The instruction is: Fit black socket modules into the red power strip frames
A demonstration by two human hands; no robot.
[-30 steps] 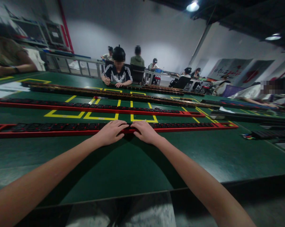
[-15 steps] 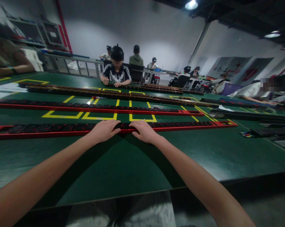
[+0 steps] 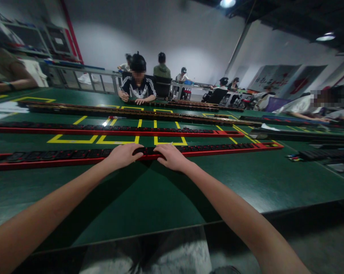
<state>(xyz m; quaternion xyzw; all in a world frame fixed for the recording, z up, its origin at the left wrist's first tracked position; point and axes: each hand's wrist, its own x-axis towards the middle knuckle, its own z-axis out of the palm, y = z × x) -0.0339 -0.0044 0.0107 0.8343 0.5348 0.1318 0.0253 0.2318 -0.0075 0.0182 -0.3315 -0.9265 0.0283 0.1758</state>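
A long red strip (image 3: 217, 153) filled with a row of black pieces (image 3: 67, 154) lies across the green table in front of me. My left hand (image 3: 122, 156) closes over its middle, with fingers across the top and the thumb on the near side. A short gap away, my right hand (image 3: 172, 156) grips the same strip in a mirrored way. Between the two hands, a few black pieces stay visible. Both palms hide the parts of the strip beneath them.
Parallel behind lies a second red strip (image 3: 160, 133) with black pieces, then long brownish bars (image 3: 103, 112). Yellow tape (image 3: 72, 141) marks the green table (image 3: 126, 213). Dark bars (image 3: 297, 136) and a black bundle with coloured ends (image 3: 317, 155) lie right. A co-worker (image 3: 137, 85) sits opposite.
Both hands stay on the red strip, nearly unmoved; the left fingertips and thumb look slightly closer together. The whole view has shifted a little.
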